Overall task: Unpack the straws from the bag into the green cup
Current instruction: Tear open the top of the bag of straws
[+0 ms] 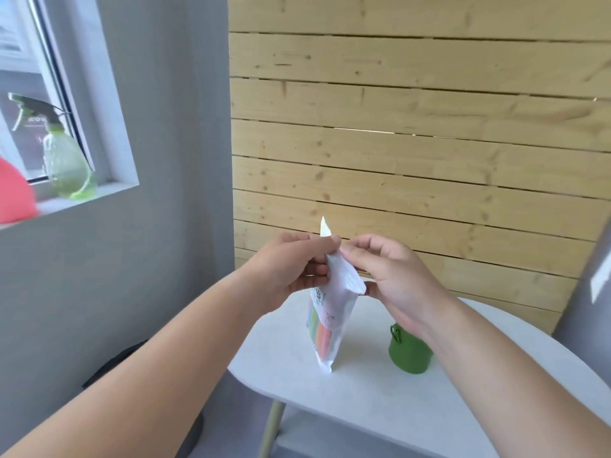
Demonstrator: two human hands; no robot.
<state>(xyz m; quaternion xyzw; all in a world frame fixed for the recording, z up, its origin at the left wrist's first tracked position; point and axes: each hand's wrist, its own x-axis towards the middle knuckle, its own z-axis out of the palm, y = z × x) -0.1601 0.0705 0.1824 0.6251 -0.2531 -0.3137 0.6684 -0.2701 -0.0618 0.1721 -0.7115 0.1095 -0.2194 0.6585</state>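
A white plastic bag (334,312) of coloured straws (319,328) stands upright, its bottom corner touching the white table (363,401). My left hand (291,269) pinches the bag's top edge from the left. My right hand (393,276) pinches the same top from the right, thumb against the folded flap. A white strip of the bag's top sticks up above my fingers. The green cup (410,353) with a small side handle stands on the table to the right of the bag, partly hidden behind my right wrist.
A wooden slat wall (413,143) rises behind the table. On the windowsill at the left stand a green spray bottle (66,163) and a red object (13,193). A dark object (115,365) sits on the floor to the left of the table.
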